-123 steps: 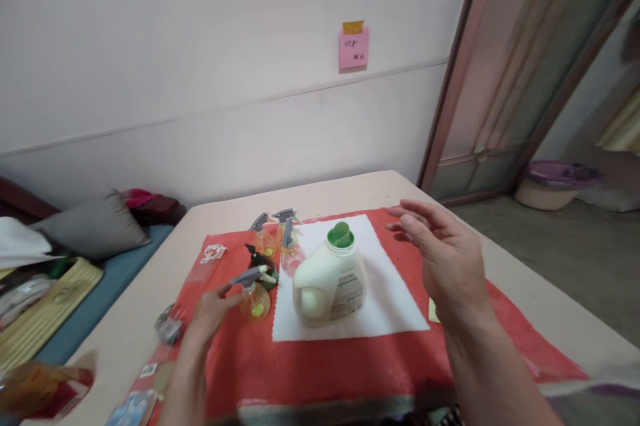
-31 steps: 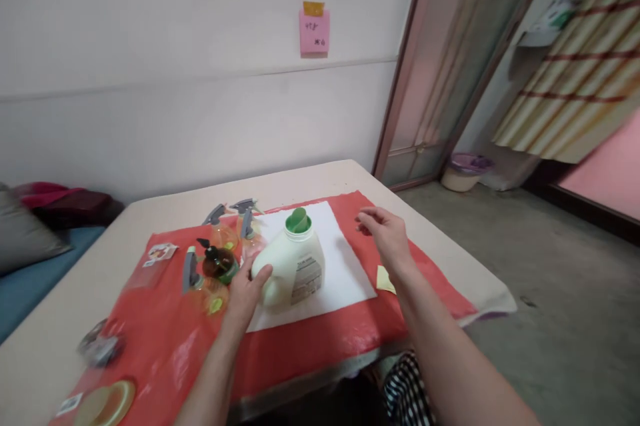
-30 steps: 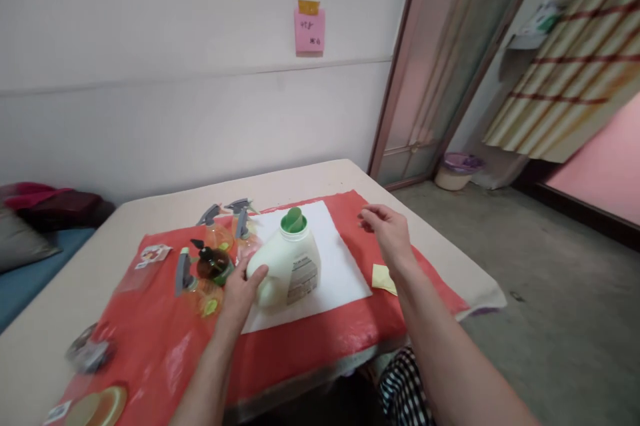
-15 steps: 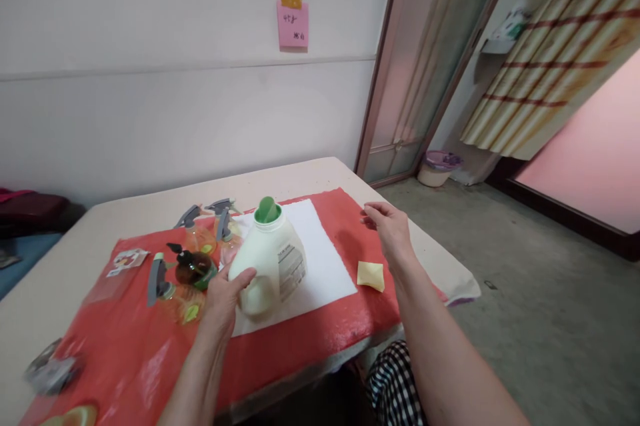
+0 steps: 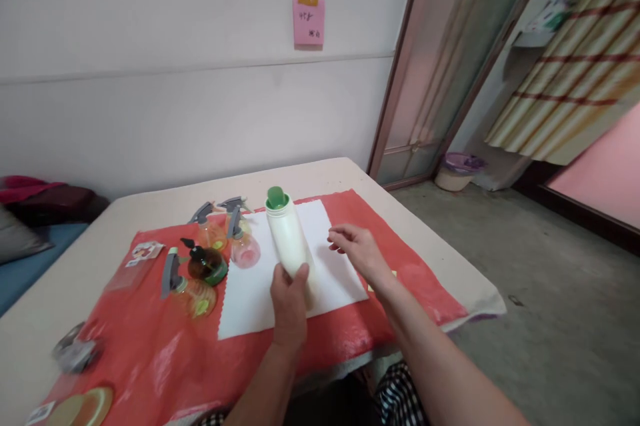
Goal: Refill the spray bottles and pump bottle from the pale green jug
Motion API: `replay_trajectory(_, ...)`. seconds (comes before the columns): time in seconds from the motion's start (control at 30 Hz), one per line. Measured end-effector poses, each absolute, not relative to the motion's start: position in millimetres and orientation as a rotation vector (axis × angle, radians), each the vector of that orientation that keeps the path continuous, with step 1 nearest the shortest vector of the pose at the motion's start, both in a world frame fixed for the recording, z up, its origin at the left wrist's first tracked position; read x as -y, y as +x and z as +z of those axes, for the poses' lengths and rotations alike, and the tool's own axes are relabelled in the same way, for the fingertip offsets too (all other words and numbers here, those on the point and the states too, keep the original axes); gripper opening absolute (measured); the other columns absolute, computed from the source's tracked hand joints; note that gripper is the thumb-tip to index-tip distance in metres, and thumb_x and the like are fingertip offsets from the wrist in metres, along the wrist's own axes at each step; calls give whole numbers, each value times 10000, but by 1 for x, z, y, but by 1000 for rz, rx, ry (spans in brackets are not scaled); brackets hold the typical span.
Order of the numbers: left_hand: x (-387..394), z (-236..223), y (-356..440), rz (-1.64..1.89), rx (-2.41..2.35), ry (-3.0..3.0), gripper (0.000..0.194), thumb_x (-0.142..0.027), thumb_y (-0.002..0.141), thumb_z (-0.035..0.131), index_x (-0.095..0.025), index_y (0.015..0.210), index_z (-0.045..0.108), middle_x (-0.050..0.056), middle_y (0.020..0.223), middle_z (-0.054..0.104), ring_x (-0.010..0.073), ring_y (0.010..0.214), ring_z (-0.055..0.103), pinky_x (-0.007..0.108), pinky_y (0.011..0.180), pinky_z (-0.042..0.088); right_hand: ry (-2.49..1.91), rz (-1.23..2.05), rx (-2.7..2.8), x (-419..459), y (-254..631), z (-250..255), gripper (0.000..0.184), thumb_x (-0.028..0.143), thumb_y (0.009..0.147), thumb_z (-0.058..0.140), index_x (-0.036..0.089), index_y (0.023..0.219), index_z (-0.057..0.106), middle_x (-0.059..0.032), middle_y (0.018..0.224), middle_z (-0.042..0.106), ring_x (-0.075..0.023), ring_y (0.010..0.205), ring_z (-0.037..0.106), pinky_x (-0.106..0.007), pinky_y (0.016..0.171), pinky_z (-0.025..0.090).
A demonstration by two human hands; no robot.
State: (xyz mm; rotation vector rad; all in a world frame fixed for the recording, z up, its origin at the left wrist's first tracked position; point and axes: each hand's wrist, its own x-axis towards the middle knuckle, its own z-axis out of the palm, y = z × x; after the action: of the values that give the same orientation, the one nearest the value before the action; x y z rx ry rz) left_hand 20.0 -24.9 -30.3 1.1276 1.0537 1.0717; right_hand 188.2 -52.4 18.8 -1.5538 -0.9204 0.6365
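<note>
My left hand is wrapped round the lower part of a pale green-white detergent bottle. Its narrow side faces me, and a green spout rises from the uncapped neck. The bottle leans slightly to the left above a white cloth. To the right of the bottle, my right hand hovers apart from it, fingers loosely bent and nothing visible in them. A folded yellow cloth lies mostly hidden behind my right forearm.
Several spray bottles and a brown pump bottle stand left on the red cover. A clear packet, a grey crumpled item and a yellowish round lid lie farther left. The table's right edge borders the floor.
My left hand has turned the bottle so its narrow side faces me and the printed label is out of sight. My right hand has moved left, closer to the bottle.
</note>
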Motion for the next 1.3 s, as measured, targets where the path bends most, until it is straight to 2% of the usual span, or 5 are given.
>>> replay_trajectory(0.17, 34, -19, 14, 788, -878, 1476, 309, -406, 866, 638, -189, 1069, 722, 38, 943, 751, 208, 882, 658, 296, 802, 507, -1660, 675, 1043, 53, 172, 18, 599, 549, 724, 718, 149, 1166, 667, -93, 995, 708, -220, 828, 680, -362, 768, 528)
replay_trajectory(0.37, 22, -10, -17, 585, -870, 1865, 321, -249, 885, 531, -165, 1152, 689, 95, 1167, 751, 232, 1069, 678, 317, 949, 501, -2006, 603, 1139, 53, 131, 21, 1112, 397, 657, 786, 229, 1610, 238, -140, 1282, 622, -316, 1072, 669, -423, 873, 514)
replay_trajectory(0.53, 10, -17, -42, -28, -1093, 2309, 388, -229, 937, 441, -192, 1254, 661, 95, 1225, 729, 248, 1142, 681, 359, 988, 498, -2079, 509, 1080, 45, 106, 13, 994, 334, 747, 662, 198, 1619, 206, -168, 1225, 689, -372, 1059, 693, -454, 866, 507)
replay_trajectory(0.7, 1, -33, -60, -314, -1123, 2410, 372, -226, 905, 485, -120, 1200, 685, 190, 1215, 699, 351, 1168, 653, 468, 969, 504, -1847, 333, 888, 37, 126, 5, 852, 320, 641, 611, 132, 1459, 463, -186, 1311, 659, -362, 1139, 647, -476, 957, 503)
replay_trajectory(1.3, 12, -35, -54, -579, -1015, 2481, 497, -299, 841, 590, -109, 1296, 651, 202, 1319, 653, 379, 1219, 606, 511, 1021, 481, -1546, 356, 1121, 5, 169, -46, 516, 335, 737, 573, 212, 1227, 677, -92, 1221, 739, -274, 1089, 682, -427, 950, 527)
